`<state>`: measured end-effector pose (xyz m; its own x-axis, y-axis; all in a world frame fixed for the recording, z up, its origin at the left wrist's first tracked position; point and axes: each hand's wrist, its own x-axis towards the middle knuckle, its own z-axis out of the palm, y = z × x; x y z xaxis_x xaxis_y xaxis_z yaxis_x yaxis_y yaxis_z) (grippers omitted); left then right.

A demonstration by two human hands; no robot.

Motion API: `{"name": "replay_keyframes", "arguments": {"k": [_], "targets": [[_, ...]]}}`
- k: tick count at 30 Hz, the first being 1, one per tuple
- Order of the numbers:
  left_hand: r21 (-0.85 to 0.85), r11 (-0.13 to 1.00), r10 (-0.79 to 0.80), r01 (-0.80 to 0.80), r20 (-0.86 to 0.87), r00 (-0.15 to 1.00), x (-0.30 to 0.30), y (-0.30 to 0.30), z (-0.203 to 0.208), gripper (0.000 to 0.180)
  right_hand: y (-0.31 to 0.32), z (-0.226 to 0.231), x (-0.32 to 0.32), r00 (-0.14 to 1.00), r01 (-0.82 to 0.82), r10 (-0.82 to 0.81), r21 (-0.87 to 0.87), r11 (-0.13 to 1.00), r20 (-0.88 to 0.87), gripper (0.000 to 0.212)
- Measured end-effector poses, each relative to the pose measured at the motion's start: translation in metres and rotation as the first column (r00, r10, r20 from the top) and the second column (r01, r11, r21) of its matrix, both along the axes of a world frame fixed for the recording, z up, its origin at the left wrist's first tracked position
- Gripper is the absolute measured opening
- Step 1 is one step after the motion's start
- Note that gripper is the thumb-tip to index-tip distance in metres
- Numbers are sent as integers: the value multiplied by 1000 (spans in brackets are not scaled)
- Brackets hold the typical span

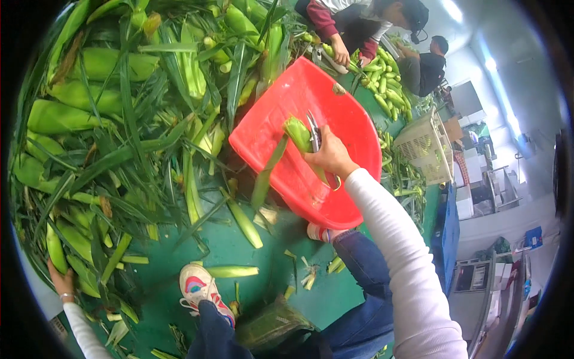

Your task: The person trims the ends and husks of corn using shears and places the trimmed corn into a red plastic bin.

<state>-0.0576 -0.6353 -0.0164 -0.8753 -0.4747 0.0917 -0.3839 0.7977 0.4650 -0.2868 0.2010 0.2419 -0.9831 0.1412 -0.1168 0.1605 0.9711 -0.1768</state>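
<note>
My right hand [332,154] is closed around a pair of metal shears [314,130], their blades pointing away from me. Right under those fingers, over a red plastic basin [257,134], is a green ear of corn [299,133] in its husk; whether the hand also grips it, I cannot tell. A long leaf [268,173] hangs beside that ear and across the basin's near edge. At the far left, low down, my left hand [61,280] is wrapped around the lower end of another unhusked ear [55,248] in the pile.
A large heap of corn ears and leaves [119,143] fills the left. Cut stalks [242,221] lie on the green floor [179,251] near my shoe [206,290]. Beyond the basin, a co-worker [353,30] handles corn beside trimmed ears [385,87]. A cream crate [421,143] stands right.
</note>
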Motion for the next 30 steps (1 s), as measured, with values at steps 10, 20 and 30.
{"name": "replay_keyframes", "arguments": {"k": [10,20,30], "targets": [[725,543,-386,424,-233,893,-88,311,265,36,-95,76,67,664,-690,713,185,700,-222,60],[859,235,-863,455,-31,505,-102,464,299,42,-106,122,139,461,-866,865,108,487,-199,66],[627,771,-420,117,361,833,31,267,156,55,34,-16,32,912,-397,397,16,918,-104,52]]}}
